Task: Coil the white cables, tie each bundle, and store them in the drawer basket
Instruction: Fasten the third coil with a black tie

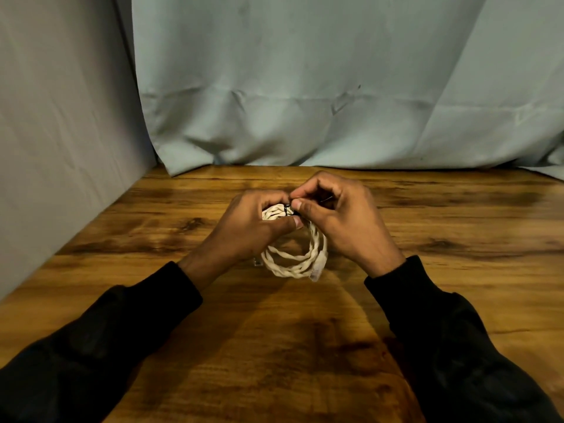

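A coiled white braided cable [300,261] hangs in a round bundle just above the wooden table [457,227], near its middle. My left hand [256,224] grips the top of the coil, thumb pressed under the strands. My right hand [338,218] pinches a thin black tie [288,209] that wraps the strands at the top of the bundle. A white plug end [316,274] sticks out at the coil's lower right. A small clear connector [258,263] shows under my left wrist. No drawer basket is in view.
Pale blue-grey cloth [305,87] hangs behind the table and along its left side. The table's back edge meets the cloth just beyond my hands. My black sleeves [451,346] reach in from the bottom corners.
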